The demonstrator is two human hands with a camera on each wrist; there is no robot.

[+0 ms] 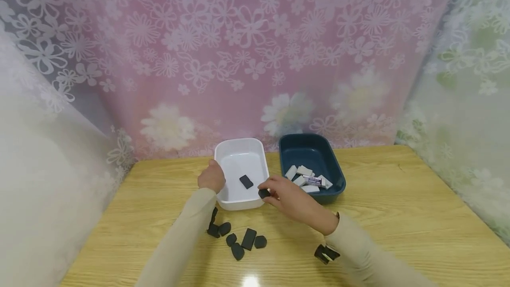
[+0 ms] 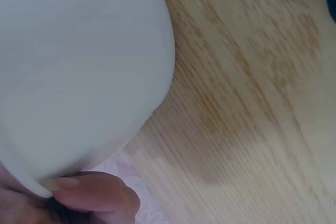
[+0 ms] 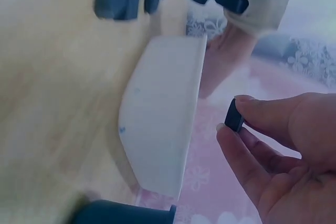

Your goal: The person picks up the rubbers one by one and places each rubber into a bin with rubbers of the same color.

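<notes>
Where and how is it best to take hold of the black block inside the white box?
Probably pinch the black block by the middle of its long sides, from above. It lies flat in the white box with no other piece beside it, and the box's walls all around make a sideways approach look harder.

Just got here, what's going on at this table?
A person is handling small black pieces. The right hand pinches one black piece at the near right corner of a white tub, while the left hand grips the tub's left rim. One black block lies inside that tub; several loose black pieces are on the wooden table in front. The dark blue tub alongside holds white blocks, one in a printed purple sleeve.
</notes>
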